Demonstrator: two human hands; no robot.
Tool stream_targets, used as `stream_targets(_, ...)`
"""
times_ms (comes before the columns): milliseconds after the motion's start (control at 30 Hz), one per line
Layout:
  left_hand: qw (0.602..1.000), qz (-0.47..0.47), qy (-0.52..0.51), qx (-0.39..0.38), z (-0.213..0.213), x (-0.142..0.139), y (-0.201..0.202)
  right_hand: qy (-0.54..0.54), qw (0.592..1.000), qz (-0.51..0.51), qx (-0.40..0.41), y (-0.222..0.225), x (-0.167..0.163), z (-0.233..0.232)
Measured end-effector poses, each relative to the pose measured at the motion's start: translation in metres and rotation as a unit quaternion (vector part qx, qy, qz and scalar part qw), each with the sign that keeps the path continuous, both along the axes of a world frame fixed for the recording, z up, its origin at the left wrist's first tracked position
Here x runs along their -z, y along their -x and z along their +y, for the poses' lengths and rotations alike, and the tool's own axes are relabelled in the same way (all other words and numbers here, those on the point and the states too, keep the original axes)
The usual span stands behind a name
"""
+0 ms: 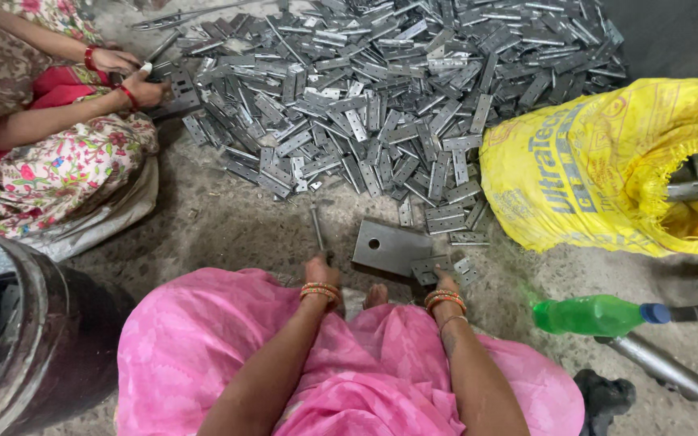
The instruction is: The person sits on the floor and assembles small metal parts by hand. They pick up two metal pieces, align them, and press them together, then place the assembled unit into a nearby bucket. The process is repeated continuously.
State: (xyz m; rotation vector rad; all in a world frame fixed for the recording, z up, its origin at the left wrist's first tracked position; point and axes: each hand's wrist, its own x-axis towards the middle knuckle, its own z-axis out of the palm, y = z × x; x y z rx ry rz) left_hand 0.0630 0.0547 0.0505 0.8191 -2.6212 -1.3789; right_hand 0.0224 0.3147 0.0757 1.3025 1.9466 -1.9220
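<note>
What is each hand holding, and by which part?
Left hand grips a thin metal rod by its near end. Right hand touches a hinge on the block; grip unclear.

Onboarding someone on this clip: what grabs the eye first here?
The big heap of grey metal hinges spread over the floor at the top. Next the yellow woven sack at right, and the green plastic bottle lying below it. At bottom centre, the person in pink has the left hand by a thin metal rod and the right hand on a hinge at a flat steel block.
</note>
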Motion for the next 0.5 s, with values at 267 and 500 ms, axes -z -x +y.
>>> stream_targets(267,0.997,0.03,-0.036,0.062,0.0,-0.019,-0.015,0.134,0.989,0.061,-0.022,-0.016,-0.012,-0.001)
stream_targets(500,0.986,0.085,-0.131,0.068,-0.005,-0.016,-0.044,0.159,0.975,0.131,-0.085,-0.027,-0.018,0.001)
